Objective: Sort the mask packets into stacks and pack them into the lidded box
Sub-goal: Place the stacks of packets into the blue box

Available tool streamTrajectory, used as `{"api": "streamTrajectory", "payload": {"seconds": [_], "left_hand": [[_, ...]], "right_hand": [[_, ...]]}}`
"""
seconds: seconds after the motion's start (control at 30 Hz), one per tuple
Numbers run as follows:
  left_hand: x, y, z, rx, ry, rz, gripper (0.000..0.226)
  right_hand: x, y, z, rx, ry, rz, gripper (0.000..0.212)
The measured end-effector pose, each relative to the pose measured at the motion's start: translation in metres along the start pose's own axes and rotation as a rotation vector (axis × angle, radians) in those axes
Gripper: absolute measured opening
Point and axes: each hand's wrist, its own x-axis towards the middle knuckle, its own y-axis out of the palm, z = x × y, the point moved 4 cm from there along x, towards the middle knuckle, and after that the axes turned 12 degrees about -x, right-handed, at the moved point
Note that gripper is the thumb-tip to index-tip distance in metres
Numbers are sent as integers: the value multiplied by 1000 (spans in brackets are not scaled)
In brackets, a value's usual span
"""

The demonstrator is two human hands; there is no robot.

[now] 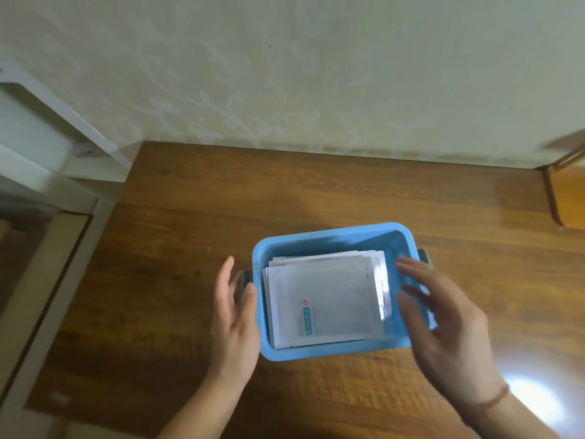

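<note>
Blue box [332, 351] sits on the wooden table [190, 217], mask packets [326, 305] stacked inside. Left hand [232, 318] and right hand [443, 315] flank it, both spread and holding nothing (no lid visible). Raised packet edges could jam a lid.

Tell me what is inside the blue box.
The blue box holds a stack of mask packets, top one white with a teal label. Packets underneath and the box floor are covered.

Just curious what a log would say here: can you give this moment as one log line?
packets: stacked in blue box | lid: not in view | left hand: open, at left wall | right hand: open, over right rim | table: wood
</note>
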Motion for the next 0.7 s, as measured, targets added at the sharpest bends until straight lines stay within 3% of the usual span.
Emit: {"api": "streamTrajectory", "payload": {"seconds": [0.1, 0.2, 0.27, 0.6, 0.7], "left_hand": [[0, 5, -1, -24, -91, -2, 55], [10, 2, 8, -67, -202, -36, 45], [15, 2, 14, 0, -264, -26, 43], [13, 10, 8, 109, -199, -61, 42], [14, 8, 9, 102, -210, -67, 40]], "right_hand": [[3, 24, 6, 111, 271, 267, 36], [17, 37, -8, 163, 530, 394, 43], [22, 46, -10, 317, 630, 462, 33], [20, 64, -1, 261, 570, 566, 16], [21, 64, -3, 216, 570, 575, 23]]}}
